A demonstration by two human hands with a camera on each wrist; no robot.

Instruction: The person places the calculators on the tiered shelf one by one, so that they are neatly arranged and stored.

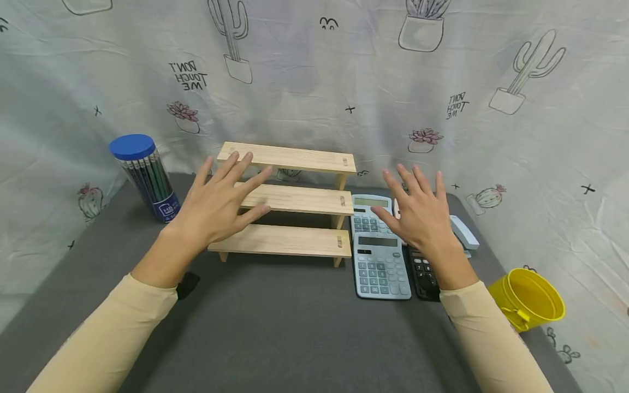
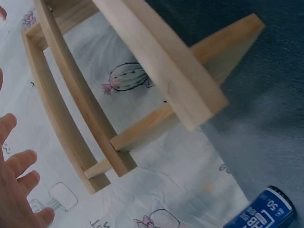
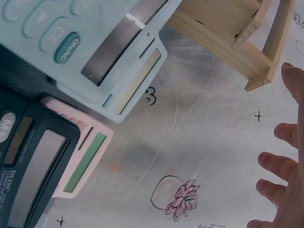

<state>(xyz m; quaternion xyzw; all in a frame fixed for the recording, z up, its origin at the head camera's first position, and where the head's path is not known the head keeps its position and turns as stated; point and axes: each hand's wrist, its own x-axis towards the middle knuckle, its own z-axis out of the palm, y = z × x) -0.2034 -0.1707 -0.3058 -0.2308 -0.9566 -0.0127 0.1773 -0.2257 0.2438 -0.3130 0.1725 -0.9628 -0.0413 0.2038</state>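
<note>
A three-tier wooden shelf (image 1: pixel 290 240) stands on the grey table. My left hand (image 1: pixel 218 199), fingers spread, is raised over its left side and overlaps all three tiers in the head view. Over the calculators on the right my right hand (image 1: pixel 420 213) hovers with fingers spread, holding nothing. Two light blue calculators (image 1: pixel 382 267) lie one behind the other beside the shelf. A black calculator (image 3: pixel 35 161) and a pink calculator (image 3: pixel 88 147) show in the right wrist view; the right hand and forearm partly hide them in the head view.
A clear tube of pencils (image 1: pixel 149 180) with a blue lid stands at the back left. At the right edge is a yellow bucket (image 1: pixel 533 300). Another light blue object (image 1: pixel 464 233) lies behind the right wrist. A cactus-print cloth (image 1: pixel 295 93) hangs behind the table.
</note>
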